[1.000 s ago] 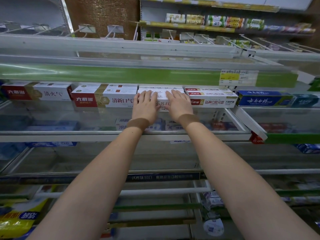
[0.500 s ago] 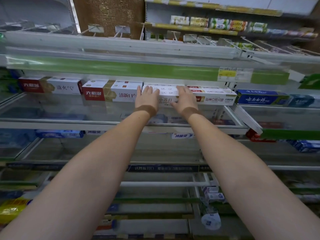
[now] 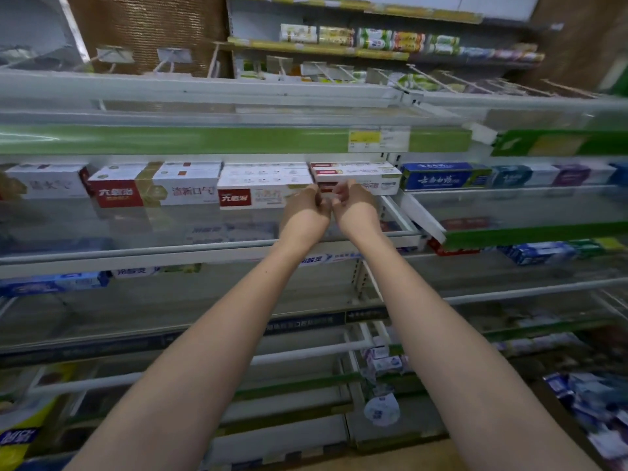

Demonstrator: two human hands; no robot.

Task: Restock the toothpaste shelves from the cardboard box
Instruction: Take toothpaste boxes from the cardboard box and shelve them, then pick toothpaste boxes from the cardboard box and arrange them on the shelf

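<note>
Stacks of white and red toothpaste boxes line the middle shelf. The middle stack stands beside a right stack. My left hand and my right hand are close together in front of the gap between these two stacks. The fingers of both hands are curled inward and I see nothing held in them. The left fingertips are at the middle stack's right end. The cardboard box is not clearly in view.
Blue toothpaste boxes fill the neighbouring shelf section to the right. A green price strip runs above. Lower shelves hold a few scattered boxes. A blurred pile of blue and white packs lies at the lower right.
Both hands lay flat on the middle stack before. They have slid right, come off it and curled their fingers at the gap beside the right stack.
</note>
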